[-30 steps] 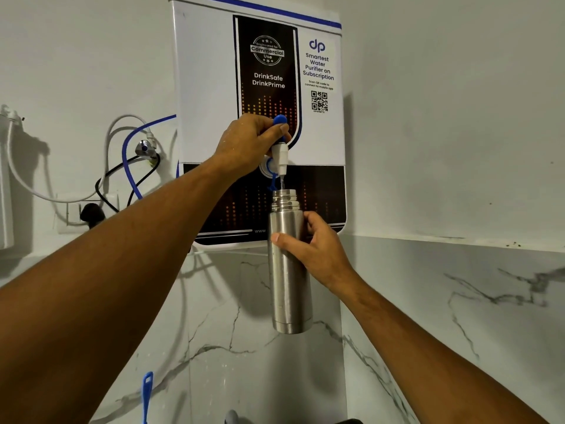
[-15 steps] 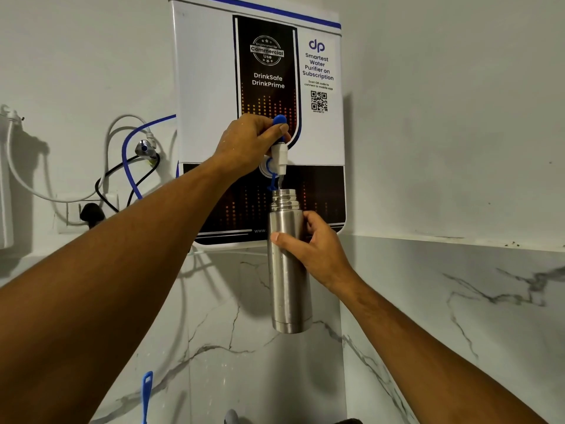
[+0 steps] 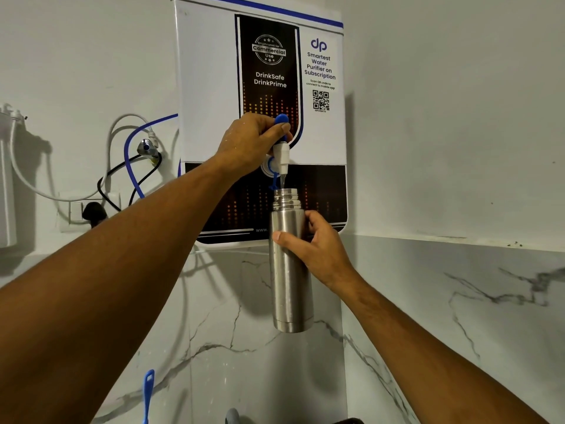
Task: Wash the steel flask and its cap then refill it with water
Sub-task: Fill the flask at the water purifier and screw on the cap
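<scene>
The task seems to be in its last part, the refill. The flask (image 3: 289,286) hangs upright in the air with its open mouth just under the tap (image 3: 281,156) of the water purifier (image 3: 208,87), and a thin stream of water (image 3: 282,180) runs into it. The right hand (image 3: 321,249) holds the flask near its shoulder, with the fingers curled behind and the thumb across the front. The left hand (image 3: 250,142) is closed round the blue lever (image 3: 281,120) on top of the tap.

Drops on the steel suggest that the washing is done, but this is only a judgement. How full the flask is cannot be seen. The cap is not in view, so it remains to be put on.

Left of the purifier are hoses (image 3: 128,142) and a black plug (image 3: 93,211). A blue handle (image 3: 149,393) stands up at the bottom. Nothing lies between the tap and the mouth of the flask.
</scene>
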`<move>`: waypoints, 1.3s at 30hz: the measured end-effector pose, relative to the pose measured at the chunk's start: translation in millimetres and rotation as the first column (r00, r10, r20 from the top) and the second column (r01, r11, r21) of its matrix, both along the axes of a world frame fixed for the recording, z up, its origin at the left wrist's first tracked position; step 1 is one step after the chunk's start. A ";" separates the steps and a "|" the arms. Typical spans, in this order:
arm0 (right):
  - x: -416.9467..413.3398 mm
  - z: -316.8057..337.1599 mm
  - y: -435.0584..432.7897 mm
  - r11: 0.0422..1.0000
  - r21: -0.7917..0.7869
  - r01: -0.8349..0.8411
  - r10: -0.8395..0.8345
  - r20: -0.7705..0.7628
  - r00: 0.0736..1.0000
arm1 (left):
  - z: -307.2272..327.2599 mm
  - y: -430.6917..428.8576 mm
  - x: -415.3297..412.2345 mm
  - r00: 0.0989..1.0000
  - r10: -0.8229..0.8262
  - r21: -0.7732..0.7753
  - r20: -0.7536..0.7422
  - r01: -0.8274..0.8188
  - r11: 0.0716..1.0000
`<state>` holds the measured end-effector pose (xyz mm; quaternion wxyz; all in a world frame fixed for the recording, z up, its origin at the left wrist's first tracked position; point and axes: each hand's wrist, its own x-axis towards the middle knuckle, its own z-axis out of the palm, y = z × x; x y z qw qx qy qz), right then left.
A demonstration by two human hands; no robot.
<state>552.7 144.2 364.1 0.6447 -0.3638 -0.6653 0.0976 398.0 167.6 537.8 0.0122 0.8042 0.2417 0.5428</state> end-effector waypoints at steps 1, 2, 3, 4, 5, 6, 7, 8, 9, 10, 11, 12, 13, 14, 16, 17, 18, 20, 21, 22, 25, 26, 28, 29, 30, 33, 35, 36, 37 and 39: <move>0.1 -0.1 0.2 1.000 0.001 0.001 -0.001 0.001 1.000 | 0.0 -0.1 0.2 1.000 -0.001 0.001 -0.001 0.001 1.000; 0.3 0.0 0.4 1.000 0.001 0.002 -0.002 0.001 1.000 | -0.1 -0.2 0.3 1.000 0.000 0.001 -0.001 0.000 1.000; 0.2 0.0 0.4 1.000 0.001 0.001 -0.001 -0.001 1.000 | -0.3 -0.2 0.4 1.000 -0.001 0.000 -0.002 0.001 1.000; 0.3 0.1 0.5 1.000 0.001 0.002 -0.002 -0.002 1.000 | -0.2 -0.3 0.6 1.000 -0.002 -0.002 -0.002 0.002 1.000; 0.2 0.2 0.5 1.000 0.001 0.001 -0.001 -0.004 1.000 | 0.0 -0.1 0.7 1.000 -0.002 -0.004 0.000 0.002 1.000; 0.0 0.2 0.3 1.000 0.002 0.002 -0.002 -0.004 1.000 | 0.0 -0.3 0.8 1.000 -0.002 -0.006 0.001 0.002 1.000; -0.2 0.2 0.3 1.000 0.001 0.003 -0.003 -0.002 1.000 | -0.1 -0.3 0.9 1.000 0.000 -0.008 0.003 0.000 1.000; -0.4 0.2 0.1 1.000 0.000 0.003 -0.003 -0.001 1.000 | 0.0 -0.5 0.9 1.000 0.002 -0.006 0.004 -0.002 1.000; -0.6 0.1 0.0 1.000 -0.001 0.002 -0.002 -0.001 1.000 | 0.1 -0.7 0.7 1.000 0.004 -0.002 0.005 -0.004 1.000; -0.6 0.0 -0.3 1.000 -0.002 0.000 0.000 -0.003 1.000 | 0.2 -1.0 0.6 1.000 0.005 0.000 0.005 -0.005 1.000; -0.6 -0.1 -0.7 1.000 -0.002 -0.003 0.003 -0.005 1.000 | 0.2 -1.1 0.5 1.000 0.005 -0.001 0.004 -0.005 1.000; -0.6 0.0 -1.0 1.000 -0.002 -0.004 0.004 -0.008 1.000 | 0.1 -1.2 0.4 1.000 0.004 -0.002 0.003 -0.004 1.000; -0.7 -0.1 -1.1 1.000 -0.001 -0.003 0.003 -0.009 1.000 | 0.0 -1.1 0.4 1.000 0.003 -0.002 0.000 -0.003 1.000; -0.6 -0.2 -1.1 1.000 0.000 -0.001 0.001 -0.010 1.000 | -0.2 -1.2 0.4 1.000 0.001 -0.002 0.000 -0.001 1.000; -0.7 -0.4 -0.9 1.000 0.001 0.000 0.000 -0.010 1.000 | -0.5 -1.1 0.5 1.000 0.001 -0.003 0.001 -0.001 1.000; -0.8 -0.4 -0.8 1.000 0.001 -0.001 0.001 -0.012 1.000 | -0.4 -0.9 0.5 1.000 0.002 -0.003 0.002 -0.002 1.000; -0.9 -0.3 -0.8 1.000 0.001 -0.001 0.002 -0.013 1.000 | -0.2 -0.7 0.3 1.000 0.004 -0.002 0.002 -0.004 1.000; -0.8 -0.4 -0.5 1.000 -0.001 0.000 0.000 -0.016 1.000 | 0.2 -0.8 -0.1 1.000 0.004 -0.003 0.003 -0.004 1.000; -0.8 -0.4 -0.4 1.000 -0.002 -0.002 0.002 -0.018 1.000 | 0.2 -0.8 -0.2 1.000 0.002 -0.002 0.003 -0.002 1.000; -0.8 -0.4 -0.2 1.000 -0.003 -0.004 0.004 -0.019 1.000 | 0.2 -0.7 -0.2 1.000 -0.001 -0.001 0.003 0.001 1.000; -1.0 -0.5 -0.1 1.000 -0.006 -0.002 0.002 -0.019 1.000 | -0.3 -0.5 0.1 1.000 -0.002 -0.003 0.004 0.002 1.000; -1.3 -0.4 -0.3 1.000 -0.006 -0.004 0.004 -0.020 1.000 | -0.4 -0.4 0.2 1.000 -0.002 -0.002 0.005 0.002 1.000; -1.4 -0.3 -0.4 1.000 -0.005 -0.006 0.006 -0.022 1.000 | -0.4 -0.4 0.4 1.000 -0.002 -0.001 0.005 0.002 1.000; -1.5 -0.4 -0.5 1.000 -0.004 -0.007 0.007 -0.020 1.000 | -0.4 -0.6 0.7 1.000 -0.001 0.000 0.004 0.001 1.000; -1.5 -0.3 -0.4 1.000 -0.005 -0.007 0.007 -0.019 1.000 | -0.2 -0.7 0.6 1.000 0.000 0.000 0.004 0.000 1.000; -1.2 -0.3 -0.4 1.000 -0.005 -0.008 0.008 -0.016 1.000 | 0.2 -0.2 0.3 1.000 0.000 -0.003 0.007 0.000 1.000; -1.4 0.3 -0.9 1.000 -0.008 -0.008 0.007 -0.013 1.000 | 0.3 -0.4 0.1 1.000 0.001 -0.005 0.006 -0.001 1.000; -1.4 0.5 -1.0 1.000 -0.010 -0.008 0.008 -0.013 1.000 | 0.2 -0.3 0.3 1.000 0.001 -0.006 0.005 -0.001 1.000; -1.4 0.7 -1.2 1.000 -0.010 -0.009 0.009 -0.014 1.000 | 0.1 -0.5 0.4 1.000 0.001 -0.005 0.004 -0.001 1.000; -1.6 0.7 -1.0 1.000 -0.010 -0.008 0.008 -0.015 1.000 | -0.3 -0.8 0.5 1.000 0.004 -0.001 0.002 -0.004 1.000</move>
